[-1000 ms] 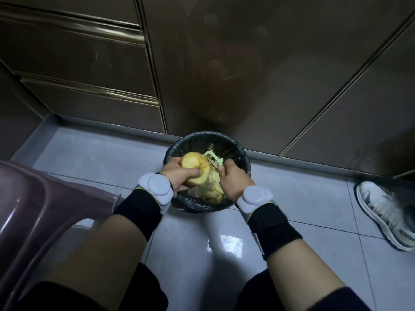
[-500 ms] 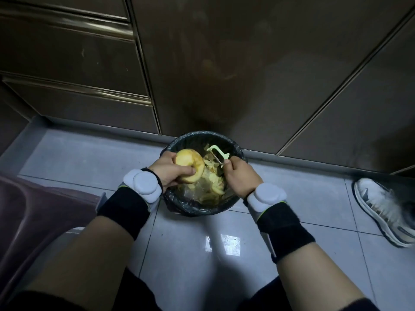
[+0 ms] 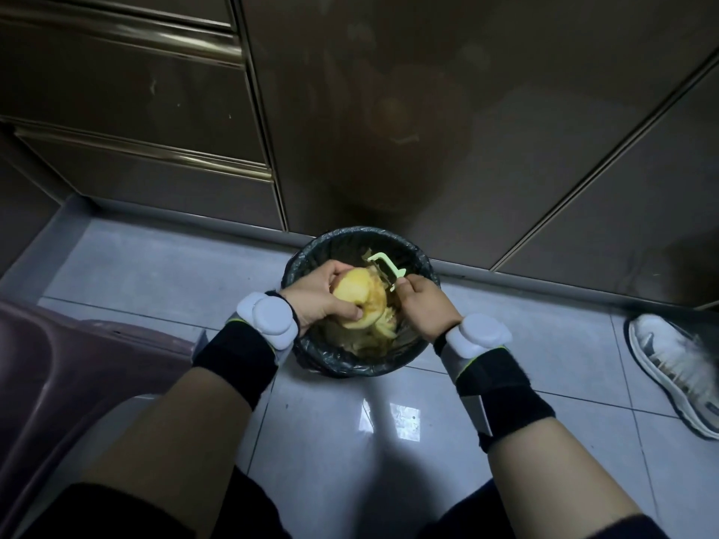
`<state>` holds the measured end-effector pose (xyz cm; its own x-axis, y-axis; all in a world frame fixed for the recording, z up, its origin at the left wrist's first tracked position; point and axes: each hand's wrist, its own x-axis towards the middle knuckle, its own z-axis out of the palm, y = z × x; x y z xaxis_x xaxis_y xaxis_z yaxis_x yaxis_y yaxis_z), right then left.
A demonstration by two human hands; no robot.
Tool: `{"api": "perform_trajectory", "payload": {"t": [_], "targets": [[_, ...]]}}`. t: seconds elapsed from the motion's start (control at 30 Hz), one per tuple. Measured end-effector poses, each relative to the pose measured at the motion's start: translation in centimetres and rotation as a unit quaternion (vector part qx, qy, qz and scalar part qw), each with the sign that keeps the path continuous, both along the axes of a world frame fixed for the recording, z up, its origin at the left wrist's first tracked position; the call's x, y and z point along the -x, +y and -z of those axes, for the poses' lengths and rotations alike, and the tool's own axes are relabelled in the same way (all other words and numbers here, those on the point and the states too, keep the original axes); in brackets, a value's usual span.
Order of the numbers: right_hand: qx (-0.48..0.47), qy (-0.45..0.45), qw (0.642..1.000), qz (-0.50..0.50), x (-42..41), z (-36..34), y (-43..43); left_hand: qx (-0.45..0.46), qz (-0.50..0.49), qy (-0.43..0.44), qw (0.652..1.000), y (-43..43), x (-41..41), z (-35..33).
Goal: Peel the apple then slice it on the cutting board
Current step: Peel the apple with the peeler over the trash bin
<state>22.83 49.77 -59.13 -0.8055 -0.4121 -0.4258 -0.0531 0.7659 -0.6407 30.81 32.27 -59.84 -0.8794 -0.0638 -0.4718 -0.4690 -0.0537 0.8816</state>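
My left hand (image 3: pixel 323 295) grips a mostly peeled yellow apple (image 3: pixel 360 293) over a bin lined with a black bag (image 3: pixel 424 266). My right hand (image 3: pixel 422 303) holds a pale green peeler (image 3: pixel 385 266), its blade raised just right of and above the apple. Yellow peelings (image 3: pixel 379 332) lie in the bin beneath the fruit. Both wrists wear white round sensors over black straps. No cutting board is in view.
Dark glossy cabinet fronts and drawers (image 3: pixel 155 110) stand right behind the bin. A purple plastic stool (image 3: pixel 66 367) is at my left. Another person's white sneaker (image 3: pixel 677 367) rests on the grey tiled floor (image 3: pixel 350 441) at the right.
The peeler has lifted up and away from the apple's right side. My left hand has turned the apple slightly. The view shifted a little.
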Motion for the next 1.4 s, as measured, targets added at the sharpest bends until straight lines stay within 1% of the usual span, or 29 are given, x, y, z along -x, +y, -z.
{"api": "perform_trajectory", "payload": {"t": [0.1, 0.2, 0.3, 0.4, 0.47, 0.6, 0.7, 0.77, 0.83, 0.9, 0.97, 1.0, 1.07, 1.13, 1.2, 1.27, 1.4], "targets": [[0.006, -0.001, 1.0, -0.003, 0.1, 0.0, -0.1, 0.01, -0.008, -0.01, 1.0, 0.0, 0.0, 0.2], [0.009, 0.014, 1.0, 0.006, 0.0, 0.0, -0.3, -0.015, -0.012, -0.018, 1.0, 0.3, 0.1, 0.0], [0.003, 0.041, 0.999, 0.021, 0.0, -0.2, -0.5, -0.053, -0.051, -0.055, 0.996, 0.8, 0.3, 0.2], [-0.03, 0.068, 0.997, -0.007, -0.5, -0.6, -0.5, -0.067, -0.095, -0.091, 0.989, 0.9, 0.5, 0.3], [-0.052, 0.095, 0.994, -0.03, -0.9, -1.0, -0.6, -0.057, -0.114, -0.1, 0.987, 0.7, 0.6, 0.4], [-0.064, 0.137, 0.985, -0.083, -1.9, -2.2, -1.1, -0.021, -0.127, -0.119, 0.984, 0.3, 0.6, 0.7], [-0.098, 0.18, 0.971, -0.122, -2.8, -2.4, -1.7, -0.021, -0.137, -0.114, 0.984, 0.5, 0.6, 0.8], [-0.131, 0.216, 0.959, -0.129, -3.1, -2.4, -1.9, -0.009, -0.132, -0.105, 0.986, 0.7, 0.6, 0.6], [-0.149, 0.233, 0.954, -0.113, -2.9, -2.5, -2.0, -0.006, -0.131, -0.105, 0.986, 0.7, 0.5, 0.7], [-0.164, 0.215, 0.958, -0.099, -2.8, -2.3, -2.0, -0.008, -0.13, -0.109, 0.986, 0.6, 0.2, 0.8], [-0.197, 0.16, 0.963, -0.086, -2.6, -1.4, -1.4, 0.004, -0.108, -0.117, 0.987, 0.3, -0.1, 1.0], [-0.226, 0.121, 0.962, -0.094, -2.3, -0.7, -0.8, -0.008, -0.101, -0.114, 0.988, 0.2, -0.2, 1.0], [-0.273, 0.054, 0.954, -0.11, -1.8, 0.4, 0.2, -0.065, -0.102, -0.103, 0.987, 0.2, -0.2, 0.6], [-0.26, 0.027, 0.961, -0.086, -1.4, 0.5, 0.4, -0.084, -0.103, -0.098, 0.986, 0.1, -0.2, 0.5], [-0.257, 0.029, 0.963, -0.082, -1.5, 0.1, 0.0, -0.074, -0.103, -0.1, 0.987, 0.2, -0.3, 0.8], [-0.249, 0.056, 0.963, -0.087, -1.8, -0.2, -0.4, -0.063, -0.112, -0.104, 0.986, 0.4, -0.3, 1.0], [-0.185, 0.117, 0.975, -0.049, -2.2, -0.6, -0.6, -0.072, -0.137, -0.098, 0.983, 0.4, -0.1, 0.9]]}}
